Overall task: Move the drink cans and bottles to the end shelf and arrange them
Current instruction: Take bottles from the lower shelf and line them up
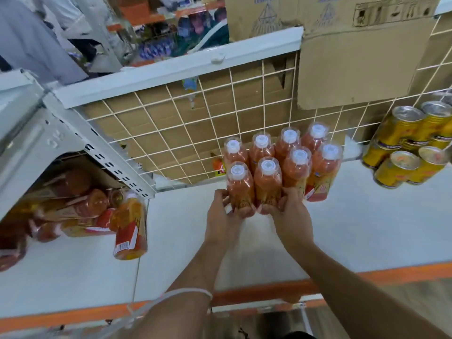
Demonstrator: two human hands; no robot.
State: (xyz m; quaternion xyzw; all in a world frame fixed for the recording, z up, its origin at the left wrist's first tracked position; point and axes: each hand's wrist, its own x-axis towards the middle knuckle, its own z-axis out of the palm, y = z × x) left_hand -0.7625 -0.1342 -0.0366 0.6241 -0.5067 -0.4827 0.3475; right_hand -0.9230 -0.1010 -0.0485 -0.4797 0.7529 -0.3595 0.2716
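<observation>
Several orange-pink juice bottles (285, 165) with white caps stand upright in two rows on the white shelf (354, 228), close to the wire grid back. My left hand (226, 211) grips the base of the front left bottle (239, 184). My right hand (285, 209) grips the base of the front bottle beside it (267, 182). Both hands' thumbs meet under the two bottles. Yellow drink cans (413, 143) stand stacked at the far right of the same shelf.
A white wire grid (171, 133) backs the shelf, with cardboard boxes (354, 57) behind and above it. Orange juice bottles (130, 226) lie and lean at the left under a metal bracket (49, 143). The shelf's front edge is orange (367, 275). A person stands far left.
</observation>
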